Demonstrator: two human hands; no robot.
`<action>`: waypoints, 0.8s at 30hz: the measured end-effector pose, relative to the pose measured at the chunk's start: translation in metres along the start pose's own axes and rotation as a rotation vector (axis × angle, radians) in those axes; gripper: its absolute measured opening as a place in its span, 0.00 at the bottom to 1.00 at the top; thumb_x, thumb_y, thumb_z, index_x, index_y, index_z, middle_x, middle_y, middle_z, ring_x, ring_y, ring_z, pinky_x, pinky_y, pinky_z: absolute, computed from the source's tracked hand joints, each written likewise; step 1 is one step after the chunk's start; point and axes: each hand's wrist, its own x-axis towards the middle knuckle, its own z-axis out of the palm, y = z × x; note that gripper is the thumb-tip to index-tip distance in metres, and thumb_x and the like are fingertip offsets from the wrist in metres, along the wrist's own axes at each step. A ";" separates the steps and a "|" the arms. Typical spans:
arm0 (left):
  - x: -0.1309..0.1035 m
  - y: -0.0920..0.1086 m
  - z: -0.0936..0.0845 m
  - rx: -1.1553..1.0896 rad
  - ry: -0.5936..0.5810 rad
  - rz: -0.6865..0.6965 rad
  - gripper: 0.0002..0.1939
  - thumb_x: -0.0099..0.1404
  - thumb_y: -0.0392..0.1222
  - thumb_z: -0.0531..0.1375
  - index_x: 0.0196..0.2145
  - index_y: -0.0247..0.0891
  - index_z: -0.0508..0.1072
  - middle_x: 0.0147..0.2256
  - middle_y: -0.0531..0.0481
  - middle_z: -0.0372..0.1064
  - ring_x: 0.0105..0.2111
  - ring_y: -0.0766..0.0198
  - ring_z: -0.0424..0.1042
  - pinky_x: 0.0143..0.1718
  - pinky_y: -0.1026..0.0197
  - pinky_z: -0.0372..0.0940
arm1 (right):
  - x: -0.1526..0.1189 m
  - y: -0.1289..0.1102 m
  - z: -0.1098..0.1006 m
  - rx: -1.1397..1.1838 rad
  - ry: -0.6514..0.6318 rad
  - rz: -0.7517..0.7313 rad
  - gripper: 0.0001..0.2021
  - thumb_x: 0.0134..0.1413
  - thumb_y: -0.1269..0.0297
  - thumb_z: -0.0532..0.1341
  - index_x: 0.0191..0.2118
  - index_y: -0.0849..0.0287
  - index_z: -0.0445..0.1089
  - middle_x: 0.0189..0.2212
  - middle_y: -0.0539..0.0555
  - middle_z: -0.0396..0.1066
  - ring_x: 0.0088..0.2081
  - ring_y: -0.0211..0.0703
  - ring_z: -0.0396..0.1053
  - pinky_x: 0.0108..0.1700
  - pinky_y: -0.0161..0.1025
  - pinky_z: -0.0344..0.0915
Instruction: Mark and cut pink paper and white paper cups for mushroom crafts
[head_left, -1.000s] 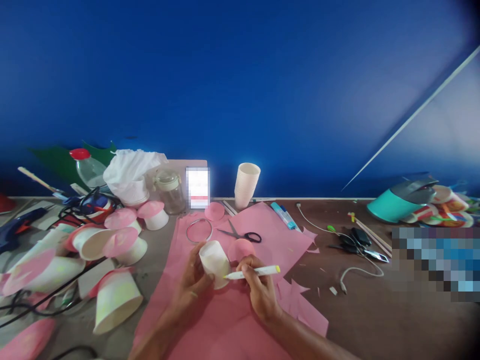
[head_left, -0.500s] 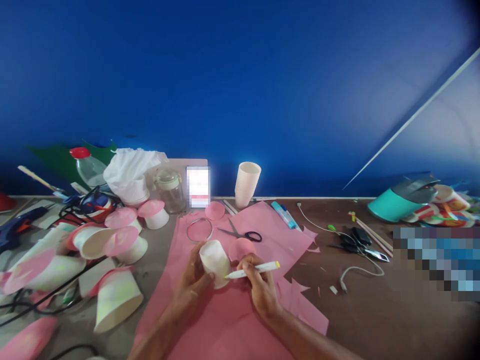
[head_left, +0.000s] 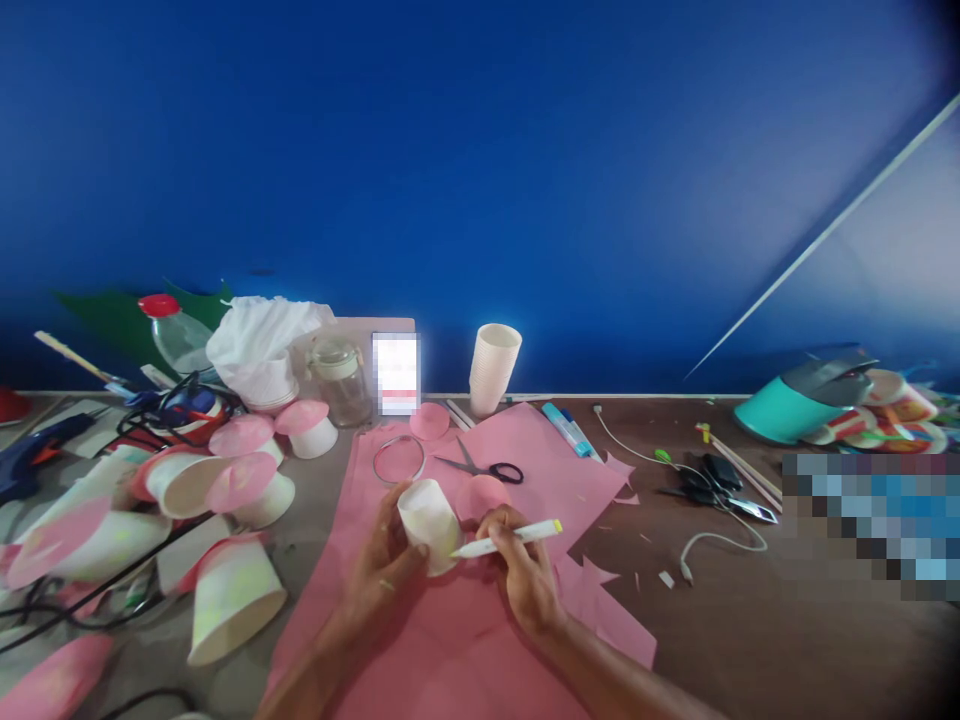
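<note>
My left hand (head_left: 391, 548) is wrapped round a white paper cup (head_left: 429, 518), tilted with its opening up and to the left. Faint yellow marks show on the cup's side. In my right hand (head_left: 523, 572) is a white marker (head_left: 517, 537) with a yellow end, held like a pen, its tip at the cup's lower right side. A pink paper circle (head_left: 484, 494) lies just behind my right hand. Scissors (head_left: 487, 467) with black handles rest on the pink paper sheet (head_left: 442, 655), with a thin ring (head_left: 399, 460) to their left.
Several cups with pink paper tops (head_left: 309, 428) crowd the left side, among cables and a glue gun (head_left: 52, 445). A stack of paper cups (head_left: 495, 368) stands by the wall, near a glass jar (head_left: 339, 385). Keys (head_left: 720, 490) and a white cable (head_left: 716, 537) lie right.
Only slight motion shows: the marker tip has shifted a little to the right along the cup's lower side. Both hands keep their hold.
</note>
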 end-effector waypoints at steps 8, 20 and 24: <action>0.002 0.000 -0.004 0.049 0.007 -0.046 0.32 0.54 0.43 0.71 0.57 0.47 0.70 0.49 0.46 0.73 0.47 0.51 0.71 0.42 0.58 0.68 | 0.002 0.002 0.002 0.108 0.105 0.070 0.22 0.46 0.42 0.68 0.19 0.54 0.66 0.16 0.46 0.61 0.19 0.36 0.56 0.21 0.34 0.56; 0.002 0.004 -0.006 0.022 -0.076 -0.085 0.34 0.56 0.43 0.71 0.59 0.48 0.69 0.45 0.47 0.76 0.43 0.52 0.74 0.39 0.59 0.68 | 0.001 0.009 -0.001 0.154 0.061 0.061 0.22 0.47 0.43 0.68 0.21 0.55 0.66 0.16 0.45 0.61 0.19 0.34 0.57 0.21 0.32 0.55; -0.001 0.009 -0.001 0.068 -0.073 -0.097 0.35 0.56 0.44 0.72 0.60 0.49 0.68 0.40 0.49 0.76 0.39 0.55 0.74 0.34 0.61 0.67 | 0.000 0.009 -0.001 0.139 0.046 0.063 0.21 0.48 0.42 0.68 0.21 0.55 0.67 0.16 0.45 0.61 0.19 0.35 0.56 0.21 0.33 0.54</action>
